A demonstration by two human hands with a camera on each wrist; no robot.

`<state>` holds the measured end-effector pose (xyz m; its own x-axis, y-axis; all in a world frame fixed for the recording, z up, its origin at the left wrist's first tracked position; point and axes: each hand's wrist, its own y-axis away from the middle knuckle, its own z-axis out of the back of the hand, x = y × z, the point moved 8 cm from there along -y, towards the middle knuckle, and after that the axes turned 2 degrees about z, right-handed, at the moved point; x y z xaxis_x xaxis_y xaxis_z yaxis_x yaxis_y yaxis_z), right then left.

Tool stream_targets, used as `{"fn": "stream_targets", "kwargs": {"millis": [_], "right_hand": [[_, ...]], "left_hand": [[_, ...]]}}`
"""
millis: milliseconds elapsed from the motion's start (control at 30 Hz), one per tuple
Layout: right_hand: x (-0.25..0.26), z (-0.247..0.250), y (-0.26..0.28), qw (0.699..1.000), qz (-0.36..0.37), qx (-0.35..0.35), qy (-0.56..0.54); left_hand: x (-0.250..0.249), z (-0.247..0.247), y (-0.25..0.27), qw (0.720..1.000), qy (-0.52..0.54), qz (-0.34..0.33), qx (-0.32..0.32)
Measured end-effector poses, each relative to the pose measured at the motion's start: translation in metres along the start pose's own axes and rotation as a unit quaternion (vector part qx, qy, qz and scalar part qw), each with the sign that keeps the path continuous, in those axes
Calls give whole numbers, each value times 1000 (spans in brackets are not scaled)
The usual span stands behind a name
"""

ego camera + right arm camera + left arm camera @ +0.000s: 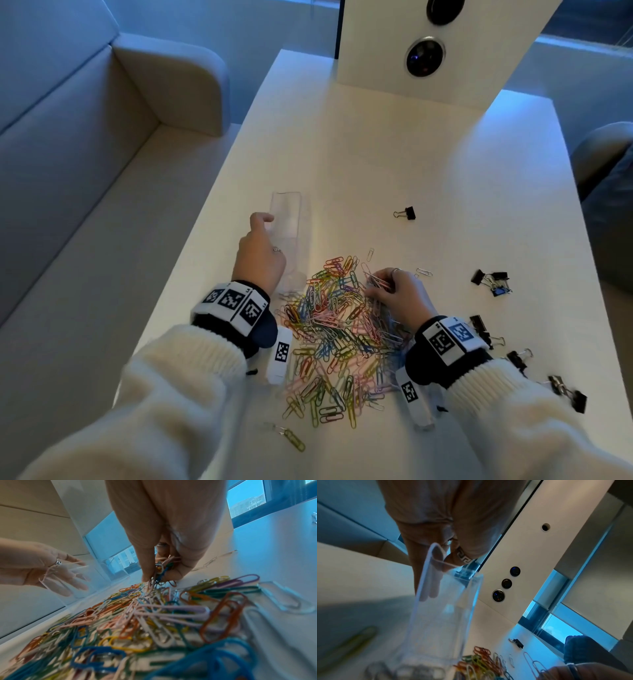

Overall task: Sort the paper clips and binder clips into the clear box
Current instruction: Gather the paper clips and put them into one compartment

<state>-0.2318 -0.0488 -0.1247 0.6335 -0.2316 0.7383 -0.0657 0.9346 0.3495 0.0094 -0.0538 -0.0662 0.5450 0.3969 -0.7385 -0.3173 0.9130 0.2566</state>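
Right grip (399, 291) round half-hidden paper clips (378, 281); left grip (260, 257) flat against clear box (287, 212)

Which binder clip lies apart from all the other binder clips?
The lone black binder clip, farther off than the paper clip pile; the other binder clips lie scattered right of the right hand.

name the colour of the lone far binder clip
The binder clip is black; clearest in the head view.
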Motion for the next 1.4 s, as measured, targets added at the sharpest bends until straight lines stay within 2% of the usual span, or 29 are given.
{"fn": "stream_targets", "kwargs": {"millis": [267,400,533,700,800,933,1233,1300,1400], "right_hand": [[9,7,-3,999,38,-15,-1],[23,12,-3,997,70,-19,-24],[49,19,-7,992,117,-17,-40],[96,25,-23,981,181,-31,-56],[130,23,-32,970,223,-56,-76],[154,7,-41,959,255,-91,-85],[144,-29,-29,927,348,-126,57],[142,-30,-26,925,346,-111,109],[137,-22,-23,918,343,-132,149]], "left_hand": [[-16,21,-34,995,-36,-91,2],[-17,14,-50,991,-9,-112,67],[-19,14,-48,982,-32,-152,106],[-10,2,-41,964,-128,-155,174],[-9,0,-43,956,-166,-165,176],[-10,0,-42,957,-164,-165,174],[-7,1,-42,961,-154,-158,168],[-7,0,-42,961,-154,-158,167],[-6,1,-43,962,-149,-155,166]]}}
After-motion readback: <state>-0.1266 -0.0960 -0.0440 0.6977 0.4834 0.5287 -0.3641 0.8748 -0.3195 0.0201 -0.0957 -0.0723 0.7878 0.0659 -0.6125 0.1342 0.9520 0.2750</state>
